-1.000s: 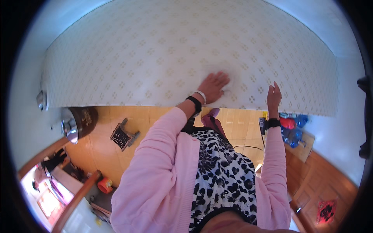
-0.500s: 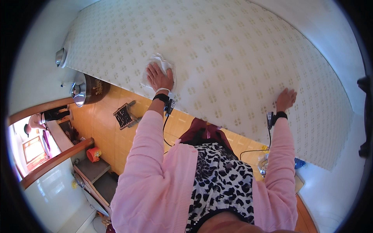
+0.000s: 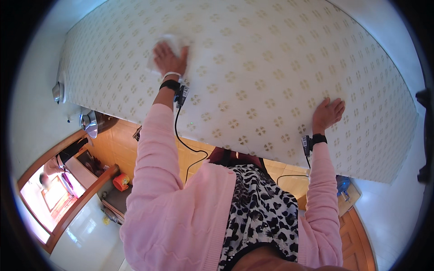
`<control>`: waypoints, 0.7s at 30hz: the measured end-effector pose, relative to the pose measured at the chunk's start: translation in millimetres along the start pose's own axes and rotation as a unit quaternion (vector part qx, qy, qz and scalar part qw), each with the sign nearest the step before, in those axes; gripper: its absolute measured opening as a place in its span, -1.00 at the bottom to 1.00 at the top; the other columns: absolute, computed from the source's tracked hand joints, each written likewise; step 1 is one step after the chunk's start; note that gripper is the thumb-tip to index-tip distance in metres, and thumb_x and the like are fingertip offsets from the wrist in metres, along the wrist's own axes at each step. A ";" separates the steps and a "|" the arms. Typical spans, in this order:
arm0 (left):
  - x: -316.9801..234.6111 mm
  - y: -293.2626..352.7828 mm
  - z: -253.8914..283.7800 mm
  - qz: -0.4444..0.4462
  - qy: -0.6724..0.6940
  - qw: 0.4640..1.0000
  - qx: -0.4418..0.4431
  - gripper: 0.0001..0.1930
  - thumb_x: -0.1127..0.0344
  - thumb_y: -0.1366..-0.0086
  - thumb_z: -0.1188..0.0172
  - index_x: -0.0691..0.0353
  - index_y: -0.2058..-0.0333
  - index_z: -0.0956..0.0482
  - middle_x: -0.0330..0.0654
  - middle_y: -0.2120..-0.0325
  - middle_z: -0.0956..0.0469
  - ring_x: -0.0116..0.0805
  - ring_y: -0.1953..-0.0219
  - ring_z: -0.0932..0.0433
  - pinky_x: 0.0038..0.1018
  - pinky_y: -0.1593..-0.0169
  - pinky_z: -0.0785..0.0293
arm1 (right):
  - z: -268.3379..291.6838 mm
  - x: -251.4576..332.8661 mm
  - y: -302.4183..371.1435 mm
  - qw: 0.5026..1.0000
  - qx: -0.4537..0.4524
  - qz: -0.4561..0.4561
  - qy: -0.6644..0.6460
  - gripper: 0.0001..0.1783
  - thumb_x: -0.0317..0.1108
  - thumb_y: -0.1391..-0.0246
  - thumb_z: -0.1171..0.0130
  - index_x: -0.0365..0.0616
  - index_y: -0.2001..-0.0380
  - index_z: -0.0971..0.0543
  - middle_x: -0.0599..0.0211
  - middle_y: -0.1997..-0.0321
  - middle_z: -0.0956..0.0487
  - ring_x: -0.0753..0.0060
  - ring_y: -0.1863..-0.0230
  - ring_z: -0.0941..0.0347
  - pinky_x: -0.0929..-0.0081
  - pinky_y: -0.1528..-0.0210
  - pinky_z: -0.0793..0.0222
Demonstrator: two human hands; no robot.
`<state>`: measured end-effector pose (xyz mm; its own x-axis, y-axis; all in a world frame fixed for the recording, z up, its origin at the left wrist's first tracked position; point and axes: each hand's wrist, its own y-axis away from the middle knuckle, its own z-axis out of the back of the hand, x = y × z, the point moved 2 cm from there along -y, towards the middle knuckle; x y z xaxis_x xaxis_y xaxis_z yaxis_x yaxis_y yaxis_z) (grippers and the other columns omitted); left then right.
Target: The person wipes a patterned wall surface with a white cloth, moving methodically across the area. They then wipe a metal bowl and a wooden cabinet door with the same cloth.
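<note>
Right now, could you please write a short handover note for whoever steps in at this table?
Left hand: pressed flat on a white cloth, far left part of the table.
Right hand: open, palm resting on the white patterned tablecloth near the front edge, holding nothing.
Done: cannot tell from the surface which parts are wiped.
Left: likely the remaining surface.

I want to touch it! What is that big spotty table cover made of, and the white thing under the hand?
The table cover looks like smooth plastic or oilcloth: flat, faintly shiny, with printed gold flower marks. The white thing under the left hand looks like soft cloth, bunched and fuzzy-edged, though it is too blurred to be sure.
</note>
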<state>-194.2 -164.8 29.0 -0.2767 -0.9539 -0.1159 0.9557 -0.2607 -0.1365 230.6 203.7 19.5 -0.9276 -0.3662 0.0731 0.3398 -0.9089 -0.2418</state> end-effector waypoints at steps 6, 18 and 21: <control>-144.5 28.6 -12.5 -0.301 0.031 0.953 -0.036 0.01 -0.39 -0.13 -0.03 0.34 -0.30 -0.10 0.11 -0.34 -0.04 0.09 -0.39 0.07 0.01 -0.33 0.07 | 0.3 1.7 -0.2 1.000 0.005 -0.008 0.011 -0.35 0.03 -0.29 0.16 -0.22 -0.26 -0.25 0.07 -0.43 -0.13 0.01 -0.45 0.05 -0.08 -0.37 0.10; -210.2 249.7 40.3 -0.573 0.214 0.756 0.234 0.07 -0.37 0.02 -0.19 0.23 -0.32 -0.11 -0.03 -0.39 0.02 -0.08 -0.45 0.16 -0.05 -0.40 0.22 | 3.8 2.5 -0.5 0.999 -0.020 0.012 0.027 -0.38 0.00 -0.27 0.13 -0.23 -0.22 -0.29 0.06 -0.38 -0.21 0.03 -0.41 -0.05 0.01 -0.33 -0.01; -158.2 237.0 45.7 -0.493 0.205 0.815 0.225 0.03 -0.31 -0.01 -0.20 0.19 -0.34 -0.09 -0.05 -0.40 0.03 -0.04 -0.45 0.16 -0.02 -0.39 0.20 | 2.4 2.5 -0.5 0.999 0.000 0.007 0.032 -0.38 -0.01 -0.27 0.12 -0.23 -0.23 -0.30 0.05 -0.39 -0.20 0.03 -0.41 -0.04 0.02 -0.33 -0.01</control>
<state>80.6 -82.4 60.0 -0.8541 -0.1431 -0.5000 0.1639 -0.9865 0.0022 228.5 202.8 22.1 -0.9309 -0.3653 0.0079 0.3526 -0.9038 -0.2426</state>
